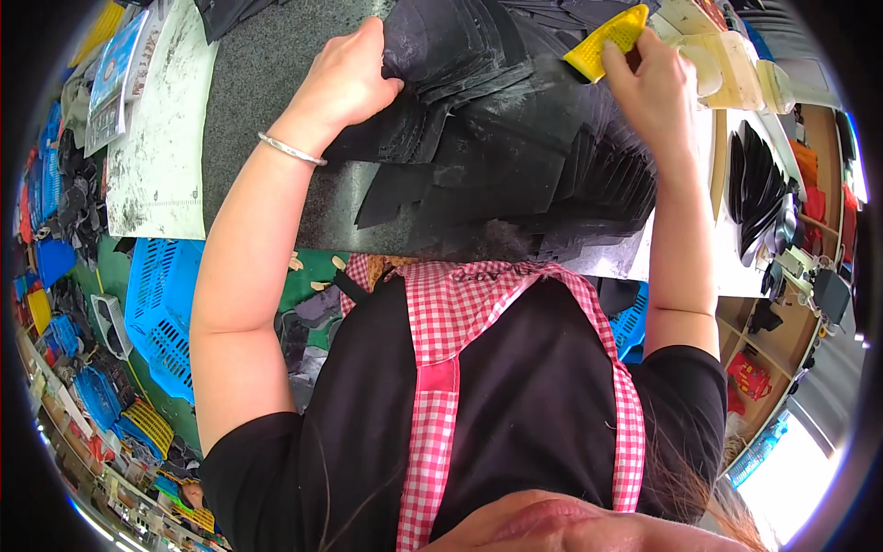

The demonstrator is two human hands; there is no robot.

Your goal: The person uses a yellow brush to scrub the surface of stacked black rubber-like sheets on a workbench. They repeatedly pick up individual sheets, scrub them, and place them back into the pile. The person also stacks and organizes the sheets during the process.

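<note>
My left hand [349, 78] is closed at the left edge of a fanned stack of thin black sheets [460, 46]. Its thumb and fingers appear to pinch an edge there, though the fingertips are partly hidden. In my right hand [658, 97] is a yellow, mesh-textured pad [605, 41] with a dark lower tip, gripped between thumb and fingers above the sheets' right side. More overlapping black pieces [497, 166] lie between my arms, some spread like a fan toward the right.
A dark speckled worktop [248, 110] carries the sheets, with a smudged white board [170, 147] along its left. Beige plastic containers [727, 69] stand at the right, near more black pieces [759, 189]. Below the left edge sits a blue basket [161, 304] on the green floor.
</note>
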